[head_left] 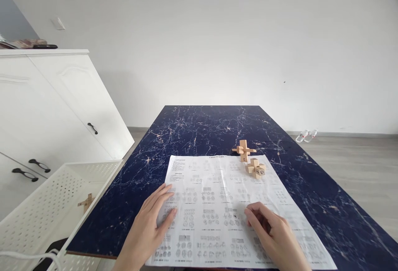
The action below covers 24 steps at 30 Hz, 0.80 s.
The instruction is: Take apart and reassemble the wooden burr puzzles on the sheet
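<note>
White wall fills the background, and below it we look down on a dark blue marbled counter (199,130). Spread on the near half of the counter is a large printed sheet (230,204) of small diagrams.

Our left hand (152,225) lies palm down on the left edge of the sheet, its fingers (163,202) stretched out flat and slightly apart, holding nothing. Our right hand (273,233) rests on the lower right part of the sheet with its fingers (256,215) curled loosely inward, the tips touching the paper; we cannot tell whether anything sits under them.

At the far edge of the sheet stand two wooden puzzles, well apart from both hands: a cross puzzle (244,150) right at the paper's top border, and a knot puzzle (256,168) just beside it, on the paper.

To the left of the counter sits a white perforated basket (46,204) with a small wooden piece (86,201) inside. Behind it stands a white cabinet (46,109) with dark handles. On the floor by the far wall lies a clear bottle (306,135).
</note>
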Motion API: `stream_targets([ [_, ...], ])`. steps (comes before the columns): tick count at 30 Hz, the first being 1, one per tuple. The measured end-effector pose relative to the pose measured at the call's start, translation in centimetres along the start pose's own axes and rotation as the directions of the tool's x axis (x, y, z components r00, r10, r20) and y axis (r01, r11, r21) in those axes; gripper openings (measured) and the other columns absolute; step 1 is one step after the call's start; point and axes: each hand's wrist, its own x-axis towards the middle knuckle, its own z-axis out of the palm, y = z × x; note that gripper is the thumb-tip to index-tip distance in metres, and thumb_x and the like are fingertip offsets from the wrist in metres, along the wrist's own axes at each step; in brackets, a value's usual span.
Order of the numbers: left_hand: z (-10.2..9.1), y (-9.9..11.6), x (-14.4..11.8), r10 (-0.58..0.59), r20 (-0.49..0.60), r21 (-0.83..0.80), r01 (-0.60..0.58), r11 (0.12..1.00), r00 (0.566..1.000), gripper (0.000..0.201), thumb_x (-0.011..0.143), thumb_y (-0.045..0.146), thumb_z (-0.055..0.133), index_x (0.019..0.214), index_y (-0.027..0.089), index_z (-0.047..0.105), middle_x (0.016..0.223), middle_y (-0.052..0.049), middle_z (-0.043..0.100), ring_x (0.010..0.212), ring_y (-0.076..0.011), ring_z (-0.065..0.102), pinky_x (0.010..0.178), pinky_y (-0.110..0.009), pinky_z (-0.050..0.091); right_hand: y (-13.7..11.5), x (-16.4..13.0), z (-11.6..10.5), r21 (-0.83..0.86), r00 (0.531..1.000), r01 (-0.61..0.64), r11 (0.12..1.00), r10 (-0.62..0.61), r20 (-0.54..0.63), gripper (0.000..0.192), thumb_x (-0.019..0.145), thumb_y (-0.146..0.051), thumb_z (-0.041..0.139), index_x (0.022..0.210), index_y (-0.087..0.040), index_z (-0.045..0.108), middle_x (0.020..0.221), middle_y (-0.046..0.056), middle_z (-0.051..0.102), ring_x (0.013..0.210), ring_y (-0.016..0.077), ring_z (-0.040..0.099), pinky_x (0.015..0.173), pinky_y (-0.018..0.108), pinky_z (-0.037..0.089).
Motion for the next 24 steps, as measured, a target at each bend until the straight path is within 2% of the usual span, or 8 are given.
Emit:
stream_targets([
  [5, 0.12, -0.07, 0.08, 0.015, -0.007, 0.014, -0.015, 1.0, 1.0, 0.036, 0.109, 0.046, 0.058, 0.143, 0.035, 0.065, 0.157, -0.002, 0.064, 0.15, -0.0315, 0.057, 0.118, -0.052, 0.058, 0.16, 0.03, 0.14, -0.002, 1.0, 0.003, 1.0, -0.003, -0.027, 0.046, 0.106, -0.063, 0.052, 0.084, -0.026, 0.066, 0.067, -0.002, 0.063, 0.056, 0.0179, 0.054, 0.058, 0.028, 0.044],
  [14, 0.3, -0.26, 0.26, 0.05, -0.028, 0.027, -0.049, 0.998, 0.998, 0.035, 0.109, 0.044, 0.058, 0.142, 0.034, 0.064, 0.156, -0.004, 0.065, 0.149, -0.0321, 0.058, 0.118, -0.052, 0.058, 0.05, 0.27, -0.21, -0.004, 1.0, 0.018, 1.0, -0.018, -0.003, 0.048, 0.107, -0.064, 0.051, 0.084, -0.025, 0.067, 0.067, 0.0, 0.065, 0.055, 0.0182, 0.057, 0.056, 0.028, 0.045],
  [24, 0.87, -0.83, -0.01, 0.03, -0.017, 0.023, -0.029, 0.999, 0.999, 0.042, 0.107, 0.046, 0.06, 0.148, 0.038, 0.059, 0.159, 0.0, 0.062, 0.151, -0.0321, 0.056, 0.118, -0.052, 0.058, 0.16, 0.22, 0.03, -0.065, 1.0, 0.021, 0.998, -0.022, -0.018, 0.047, 0.108, -0.063, 0.051, 0.086, -0.026, 0.068, 0.067, 0.0, 0.066, 0.054, 0.0187, 0.057, 0.054, 0.028, 0.045],
])
